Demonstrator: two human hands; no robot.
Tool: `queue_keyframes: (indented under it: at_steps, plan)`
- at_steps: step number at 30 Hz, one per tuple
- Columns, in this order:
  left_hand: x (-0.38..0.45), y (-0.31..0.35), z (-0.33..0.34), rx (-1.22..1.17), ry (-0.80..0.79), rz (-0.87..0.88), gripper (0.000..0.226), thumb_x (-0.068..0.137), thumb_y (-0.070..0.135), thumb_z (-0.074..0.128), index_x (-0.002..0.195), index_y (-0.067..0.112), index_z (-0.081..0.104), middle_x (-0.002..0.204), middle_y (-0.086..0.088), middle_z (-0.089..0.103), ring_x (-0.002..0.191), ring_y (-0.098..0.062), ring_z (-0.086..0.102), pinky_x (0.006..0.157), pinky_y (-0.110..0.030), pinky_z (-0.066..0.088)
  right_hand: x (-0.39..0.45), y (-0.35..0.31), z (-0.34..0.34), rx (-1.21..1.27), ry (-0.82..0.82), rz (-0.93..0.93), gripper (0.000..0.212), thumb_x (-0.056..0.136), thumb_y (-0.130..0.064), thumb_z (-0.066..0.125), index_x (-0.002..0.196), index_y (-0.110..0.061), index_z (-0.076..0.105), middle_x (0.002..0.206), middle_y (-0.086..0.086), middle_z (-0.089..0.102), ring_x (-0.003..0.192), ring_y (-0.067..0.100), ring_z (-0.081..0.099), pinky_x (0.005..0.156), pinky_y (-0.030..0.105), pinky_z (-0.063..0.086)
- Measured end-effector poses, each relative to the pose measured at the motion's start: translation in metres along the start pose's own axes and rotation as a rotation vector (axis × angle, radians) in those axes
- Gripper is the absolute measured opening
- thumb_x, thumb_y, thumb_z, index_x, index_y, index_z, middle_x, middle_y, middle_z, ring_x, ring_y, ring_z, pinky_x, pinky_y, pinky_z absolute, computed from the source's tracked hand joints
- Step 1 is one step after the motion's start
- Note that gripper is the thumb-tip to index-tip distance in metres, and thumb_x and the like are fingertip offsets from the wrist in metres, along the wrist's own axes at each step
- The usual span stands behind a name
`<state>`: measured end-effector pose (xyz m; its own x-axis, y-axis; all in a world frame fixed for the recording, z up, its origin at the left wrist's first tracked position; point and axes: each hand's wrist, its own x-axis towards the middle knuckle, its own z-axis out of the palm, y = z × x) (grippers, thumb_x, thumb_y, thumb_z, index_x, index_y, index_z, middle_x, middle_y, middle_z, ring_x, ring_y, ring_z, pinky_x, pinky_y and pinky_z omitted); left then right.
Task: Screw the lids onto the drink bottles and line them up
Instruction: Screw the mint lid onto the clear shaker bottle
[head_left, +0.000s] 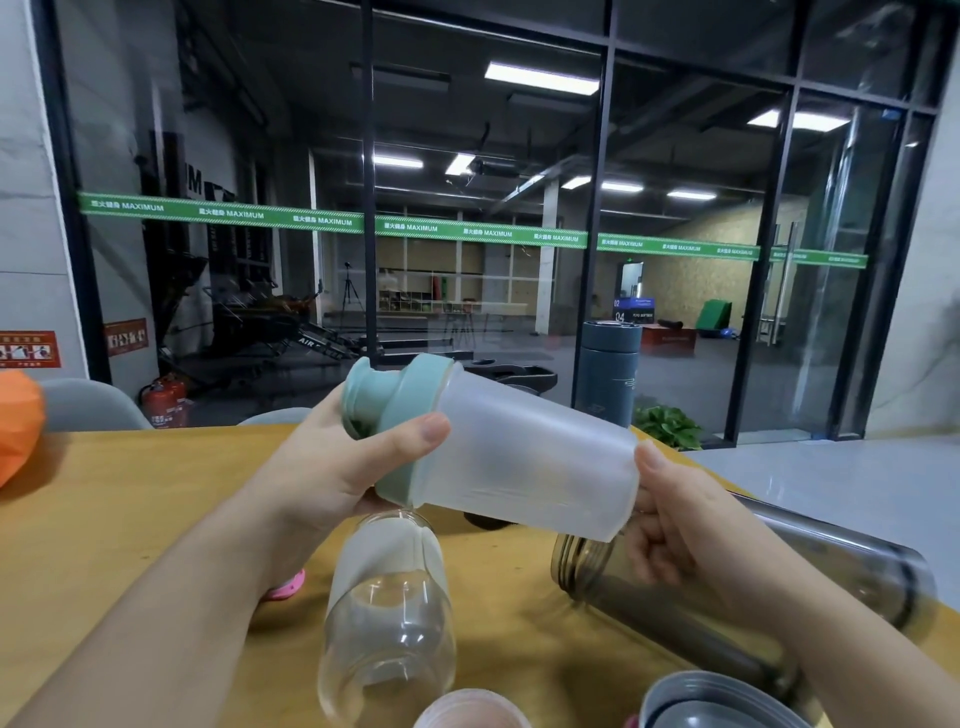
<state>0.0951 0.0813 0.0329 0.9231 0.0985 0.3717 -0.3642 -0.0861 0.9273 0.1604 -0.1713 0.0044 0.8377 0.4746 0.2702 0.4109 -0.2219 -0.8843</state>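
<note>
Frosted bottle (530, 457) held sideways above tabletop (104, 519) middle — teal lid (395, 410) gripped by left hand (332, 467), base pinched by right hand (675, 525). Clear bottle (387, 618) lying beneath.

A yellow wooden table (104, 519) fills the foreground, with an orange object (18, 426) at its far left edge. Two grey chair backs (88, 405) show just behind it. A red fire extinguisher (165, 402) stands by the glass wall (467, 156), which carries a green banner strip (467, 231). A leafy green plant (667, 426) sits near the glass.
</note>
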Motion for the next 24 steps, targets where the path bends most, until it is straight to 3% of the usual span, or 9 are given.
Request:
queue_keyframes:
  at_steps: [2,4,6,9,12,16,19,21,24]
  plan:
    - [0.0014,-0.0012,-0.0007,0.000,0.011,0.006,0.075,0.040,0.048,0.083,0.108,0.023,0.063,0.104,-0.012,0.071,0.097,-0.030,0.068,0.083,-0.054,0.055,-0.0014,-0.0023,0.0015,0.020,0.003,-0.026,0.093,0.049,-0.082,0.058,0.116,-0.017,0.057,0.070,0.006,0.066,0.048,0.015,0.056,0.044,0.019,0.040]
    - [0.0024,-0.0019,-0.0010,0.003,0.013,0.005,0.088,0.030,0.056,0.087,0.108,0.023,0.063,0.102,-0.007,0.073,0.094,-0.025,0.070,0.079,-0.049,0.058,-0.0024,-0.0033,0.0012,0.004,0.008,-0.074,0.092,0.053,-0.064,0.071,0.135,-0.038,0.038,0.104,-0.010,0.066,0.068,0.018,0.068,0.055,0.022,0.049]
    - [0.0031,-0.0027,-0.0012,-0.006,0.017,-0.002,0.092,0.028,0.058,0.087,0.109,0.023,0.062,0.101,-0.005,0.073,0.093,-0.021,0.071,0.075,-0.045,0.059,-0.0038,-0.0055,0.0012,-0.044,0.007,-0.118,0.094,0.061,-0.042,0.082,0.135,-0.055,0.026,0.125,-0.018,0.053,0.079,0.020,0.069,0.065,0.027,0.053]
    - [0.0039,-0.0039,-0.0011,-0.027,0.029,-0.018,0.080,0.035,0.051,0.084,0.107,0.024,0.063,0.100,-0.004,0.074,0.091,-0.020,0.071,0.073,-0.044,0.059,-0.0047,-0.0058,0.0008,-0.113,0.019,-0.186,0.087,0.070,-0.018,0.081,0.127,-0.061,0.031,0.125,-0.020,0.051,0.079,0.022,0.067,0.074,0.033,0.056]
    - [0.0043,-0.0050,-0.0015,-0.035,0.030,-0.027,0.076,0.037,0.049,0.082,0.106,0.024,0.063,0.098,-0.004,0.074,0.089,-0.021,0.071,0.070,-0.043,0.059,-0.0052,-0.0064,-0.0002,-0.130,0.031,-0.200,0.078,0.066,-0.025,0.082,0.121,-0.059,0.038,0.118,-0.023,0.055,0.076,0.023,0.066,0.075,0.037,0.057]
    - [0.0044,-0.0043,-0.0037,-0.037,0.034,-0.026,0.092,0.027,0.057,0.087,0.108,0.022,0.062,0.097,-0.004,0.074,0.088,-0.020,0.072,0.066,-0.039,0.059,-0.0052,-0.0053,-0.0007,-0.133,0.051,-0.215,0.076,0.062,-0.038,0.085,0.121,-0.058,0.041,0.112,-0.025,0.059,0.068,0.022,0.064,0.070,0.034,0.057]
    - [0.0048,-0.0034,-0.0038,-0.052,0.021,-0.017,0.096,0.025,0.059,0.088,0.109,0.021,0.062,0.099,-0.005,0.074,0.089,-0.021,0.072,0.065,-0.039,0.059,-0.0049,-0.0065,0.0008,-0.055,0.072,-0.207,0.070,0.058,-0.051,0.072,0.122,-0.054,0.042,0.104,-0.017,0.066,0.061,0.019,0.063,0.058,0.023,0.052]
    - [0.0040,-0.0027,-0.0028,-0.054,0.001,-0.006,0.098,0.022,0.060,0.088,0.108,0.020,0.063,0.098,-0.006,0.074,0.089,-0.021,0.072,0.066,-0.039,0.059,-0.0052,-0.0075,0.0013,-0.036,0.081,-0.190,0.065,0.060,-0.059,0.061,0.121,-0.045,0.045,0.084,-0.013,0.070,0.052,0.013,0.059,0.048,0.014,0.044]
    - [0.0021,-0.0008,-0.0011,-0.039,-0.043,0.004,0.097,0.021,0.061,0.087,0.106,0.021,0.065,0.097,-0.005,0.075,0.088,-0.020,0.072,0.068,-0.038,0.060,-0.0035,-0.0060,0.0015,-0.035,0.092,-0.143,0.064,0.062,-0.068,0.048,0.111,-0.028,0.056,0.071,-0.004,0.067,0.044,0.013,0.052,0.041,0.014,0.037]
